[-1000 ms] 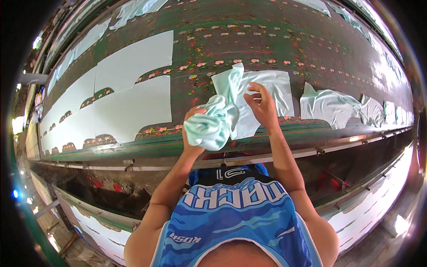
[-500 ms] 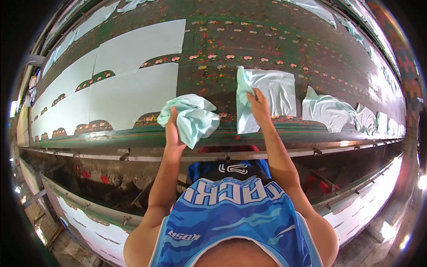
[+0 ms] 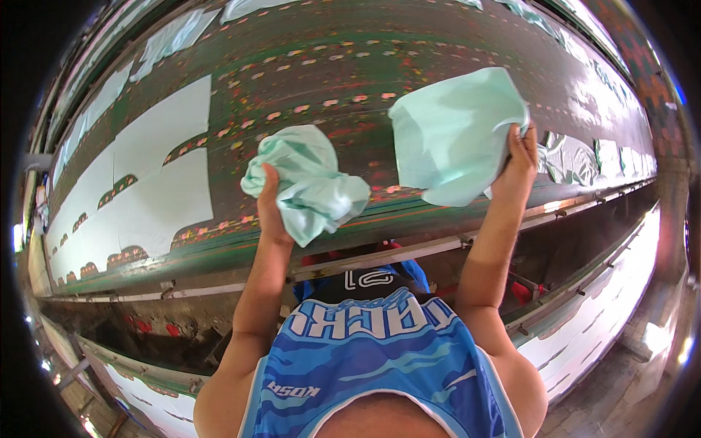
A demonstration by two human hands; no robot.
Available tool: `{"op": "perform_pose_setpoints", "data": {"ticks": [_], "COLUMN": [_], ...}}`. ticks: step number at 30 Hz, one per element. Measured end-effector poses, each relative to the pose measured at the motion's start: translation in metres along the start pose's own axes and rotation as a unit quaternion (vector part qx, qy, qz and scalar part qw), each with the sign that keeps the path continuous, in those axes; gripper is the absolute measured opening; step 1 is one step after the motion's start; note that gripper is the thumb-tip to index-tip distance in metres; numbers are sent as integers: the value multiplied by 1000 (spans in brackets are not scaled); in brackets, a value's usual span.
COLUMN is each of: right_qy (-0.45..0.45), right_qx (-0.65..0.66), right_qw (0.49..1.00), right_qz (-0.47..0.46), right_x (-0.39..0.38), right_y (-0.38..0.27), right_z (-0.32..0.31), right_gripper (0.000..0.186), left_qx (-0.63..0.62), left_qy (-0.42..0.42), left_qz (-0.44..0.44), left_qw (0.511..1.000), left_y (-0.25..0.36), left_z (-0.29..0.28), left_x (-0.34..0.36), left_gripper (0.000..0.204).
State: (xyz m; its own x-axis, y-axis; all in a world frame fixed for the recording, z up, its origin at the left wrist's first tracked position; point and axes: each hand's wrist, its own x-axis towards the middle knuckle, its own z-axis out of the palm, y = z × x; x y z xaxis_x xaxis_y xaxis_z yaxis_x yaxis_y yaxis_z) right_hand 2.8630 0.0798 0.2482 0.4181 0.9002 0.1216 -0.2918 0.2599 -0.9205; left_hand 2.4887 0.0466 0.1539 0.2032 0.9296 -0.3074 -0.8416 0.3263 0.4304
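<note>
A crumpled bundle of pale mint fabric (image 3: 310, 182) is in my left hand (image 3: 270, 204), thumb on top and fingers hidden under the cloth. It hangs over the near edge of the long dark table. With its fingers closed on the right edge of a mint fabric piece (image 3: 453, 131), my right hand (image 3: 517, 157) holds that piece spread out over the table. The piece looks lifted, its near edge curling. Whether its far side touches the table cannot be made out.
Flat pale cut pieces (image 3: 161, 175) lie in rows on the table's left. Wrinkled fabric pieces (image 3: 573, 157) lie to the right. Rows of small printed marks run along the table (image 3: 328, 84). A metal rail (image 3: 365, 261) follows its near edge. Another fabric-covered table (image 3: 577, 321) stands behind me.
My right hand has moved right, and the fabric piece it grips has come up off the table. My left hand still holds the bundle. The view has shifted along the table to the right.
</note>
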Motion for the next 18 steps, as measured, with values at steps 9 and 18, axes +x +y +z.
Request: {"op": "perform_pose_setpoints", "data": {"ticks": [9, 18], "right_qy": [115, 119], "right_qx": [-301, -188], "right_qw": [892, 954], "right_qz": [-318, -199], "right_x": [56, 80], "right_y": [-145, -171], "right_z": [-147, -192], "right_gripper": [33, 41], "left_qx": [10, 310], "left_qy": [-206, -25], "left_qz": [-139, -287], "left_qw": [969, 906], "left_y": [-204, -352], "left_z": [199, 175], "left_x": [121, 240], "left_gripper": [69, 54]}}
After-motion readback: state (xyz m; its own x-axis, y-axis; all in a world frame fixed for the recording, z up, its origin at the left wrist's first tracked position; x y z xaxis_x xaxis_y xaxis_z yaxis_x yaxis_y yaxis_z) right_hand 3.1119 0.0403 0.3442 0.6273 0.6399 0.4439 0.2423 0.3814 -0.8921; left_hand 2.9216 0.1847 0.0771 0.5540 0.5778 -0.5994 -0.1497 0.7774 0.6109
